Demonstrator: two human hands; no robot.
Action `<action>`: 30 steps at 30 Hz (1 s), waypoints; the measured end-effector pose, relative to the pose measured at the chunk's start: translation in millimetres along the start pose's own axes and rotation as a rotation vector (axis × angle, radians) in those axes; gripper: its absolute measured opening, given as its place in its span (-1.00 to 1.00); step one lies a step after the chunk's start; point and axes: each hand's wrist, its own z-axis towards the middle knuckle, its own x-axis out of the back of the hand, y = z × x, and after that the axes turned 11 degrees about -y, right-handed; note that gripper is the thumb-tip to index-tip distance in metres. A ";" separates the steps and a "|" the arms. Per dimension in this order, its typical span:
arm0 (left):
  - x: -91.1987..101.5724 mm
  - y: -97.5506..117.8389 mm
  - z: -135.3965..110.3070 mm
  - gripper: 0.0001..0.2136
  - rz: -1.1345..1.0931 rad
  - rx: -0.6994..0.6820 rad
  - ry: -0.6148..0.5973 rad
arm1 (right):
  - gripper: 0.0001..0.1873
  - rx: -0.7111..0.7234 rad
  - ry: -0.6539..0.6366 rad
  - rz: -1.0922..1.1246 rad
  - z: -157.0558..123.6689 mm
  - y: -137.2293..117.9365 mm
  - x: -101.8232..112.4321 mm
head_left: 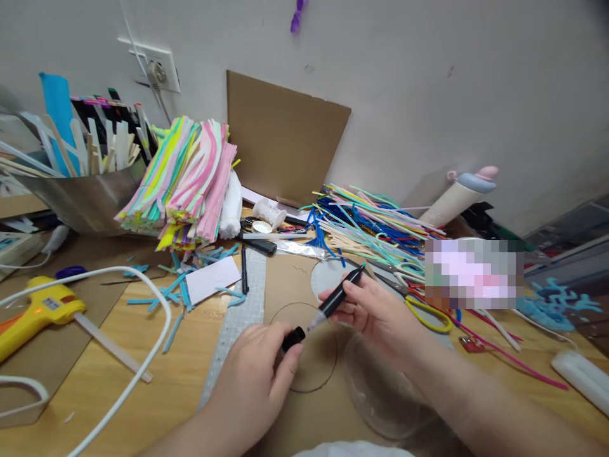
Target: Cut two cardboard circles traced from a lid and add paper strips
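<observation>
L hand (254, 371) grips cap (294, 340), R hand (368, 308) grips marker (340, 294); prob. clear dish (375, 393), part hidden.

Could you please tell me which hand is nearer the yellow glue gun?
Left: the left hand is right of the yellow glue gun; the right hand is farther right.

Left hand (259, 365), right hand (373, 311) and forearms (476, 397) are bare, the visible clothing (354, 450) whitish

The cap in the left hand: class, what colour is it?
The cap in the left hand is black, seen best in the head view.
</observation>
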 end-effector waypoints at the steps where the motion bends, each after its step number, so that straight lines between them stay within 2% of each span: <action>1: -0.1 0.9 0.4 -0.85 0.031 -0.013 -0.034 | -0.74 0.033 0.043 -0.022 6.2 2.5 2.5; 4: -1.0 3.7 2.3 -0.87 0.143 -0.051 -0.157 | -0.71 0.191 0.134 -0.265 30.6 12.3 9.9; 6: -1.4 5.3 3.5 -0.87 0.196 -0.054 -0.207 | -0.75 0.260 0.110 -0.453 46.5 18.9 11.8; 9: -1.3 6.1 4.6 -0.87 0.211 -0.031 -0.218 | -0.81 0.283 0.042 -0.592 60.2 25.0 10.7; 13: -1.2 4.9 4.2 -0.88 0.214 -0.003 -0.231 | -0.86 0.268 -0.025 -0.724 54.2 23.2 11.5; 20: -0.5 5.8 2.7 -0.87 0.203 -0.014 -0.235 | -0.90 0.195 -0.034 -0.894 22.7 13.8 16.8; 23: 1.5 6.4 2.0 -0.87 0.128 0.022 -0.188 | -0.85 0.180 0.033 -0.717 10.6 10.1 13.4; 26: 3.2 5.7 1.2 -0.84 0.048 0.066 -0.099 | -0.76 0.170 0.122 -0.323 -3.2 5.3 6.2; 28: 3.2 4.6 1.0 -0.82 0.024 0.075 -0.050 | -0.72 0.145 0.121 -0.112 -12.5 3.3 0.8; 30: 2.1 3.5 0.9 -0.82 0.020 0.074 -0.020 | -0.69 0.127 0.095 -0.016 -20.3 3.5 -4.1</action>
